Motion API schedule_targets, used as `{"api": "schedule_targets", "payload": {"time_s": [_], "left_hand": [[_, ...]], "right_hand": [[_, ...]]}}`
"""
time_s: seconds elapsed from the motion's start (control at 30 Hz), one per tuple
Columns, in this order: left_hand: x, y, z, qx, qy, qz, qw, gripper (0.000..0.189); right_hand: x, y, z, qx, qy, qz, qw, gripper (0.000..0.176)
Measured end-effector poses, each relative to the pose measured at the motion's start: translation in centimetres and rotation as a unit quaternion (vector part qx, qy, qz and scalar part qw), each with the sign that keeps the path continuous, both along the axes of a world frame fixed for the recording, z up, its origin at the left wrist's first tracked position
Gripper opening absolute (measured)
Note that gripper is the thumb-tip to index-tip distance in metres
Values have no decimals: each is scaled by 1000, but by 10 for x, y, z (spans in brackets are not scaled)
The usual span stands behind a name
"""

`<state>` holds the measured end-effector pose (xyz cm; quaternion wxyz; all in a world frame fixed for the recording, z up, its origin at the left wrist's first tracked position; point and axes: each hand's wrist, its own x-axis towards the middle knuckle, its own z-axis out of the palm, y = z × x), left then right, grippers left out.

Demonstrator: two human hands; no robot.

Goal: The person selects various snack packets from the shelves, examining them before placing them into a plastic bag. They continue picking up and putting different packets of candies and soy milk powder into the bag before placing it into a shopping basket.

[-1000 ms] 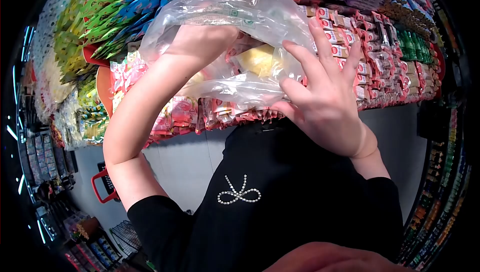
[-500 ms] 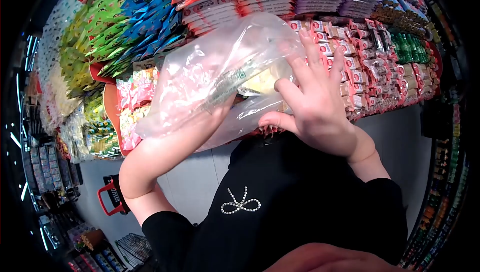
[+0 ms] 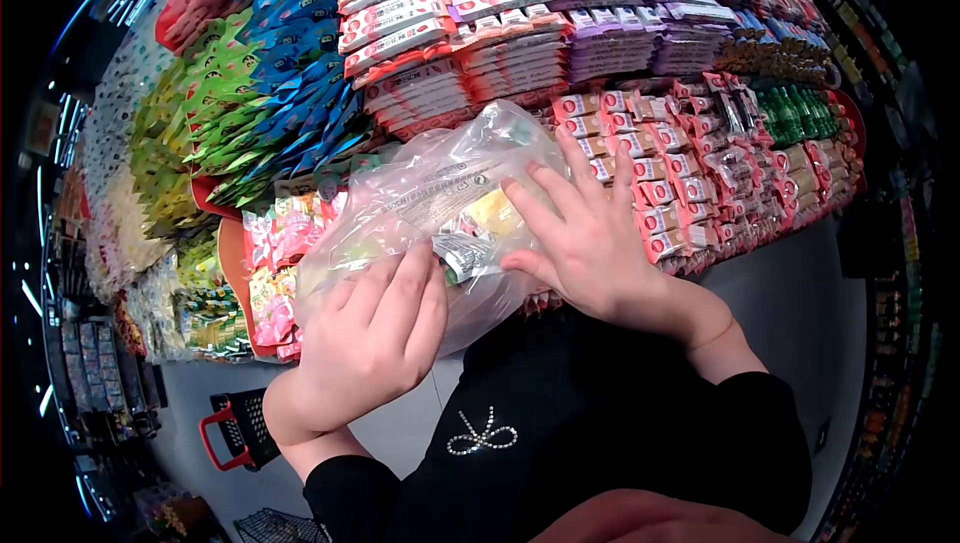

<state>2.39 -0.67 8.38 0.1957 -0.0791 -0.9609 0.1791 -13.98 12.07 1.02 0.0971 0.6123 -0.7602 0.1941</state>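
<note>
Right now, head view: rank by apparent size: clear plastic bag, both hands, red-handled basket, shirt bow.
1. Clear plastic bag
2. Left hand, right hand: too alike to rank
3. Red-handled basket, partly hidden
4. Shirt bow

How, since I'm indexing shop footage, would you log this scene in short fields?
Container: clear printed plastic bag
Left hand: at the bag's near side, fingers bent
Right hand: over the bag's right side, fingers spread
Seen through bag: yellow item, green-and-white packet
Beyond bag: stacked purple-and-white packets
Floor: black-and-red shopping basket
</note>
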Motion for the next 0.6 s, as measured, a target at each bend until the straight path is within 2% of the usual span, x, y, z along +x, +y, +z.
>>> {"api": "schedule_targets", "payload": {"time_s": [0.03,0.13,0.23,0.3,0.37,0.5,0.6], "left_hand": [[4,-1,5,0,0,0,1000,19],[19,-4,13,88,141,54,985,19],[29,-11,17,183,260,95,943,7],[26,-30,9,339,396,23,853,6],[27,-46,2,445,437,17,782,8],[19,-65,-6,624,353,1,697,11],[8,-64,-14,650,311,13,693,9]], "right_hand": [[-1,1,1,0,0,0,1000,56],[-6,4,3,-10,-4,13,1000,58],[-6,3,2,-13,4,11,1000,60],[-5,2,0,-20,-1,23,1000,58],[-4,2,0,-36,-3,41,999,57],[-1,3,4,-68,-17,72,995,54],[-3,6,9,-87,-10,106,991,50]]}}
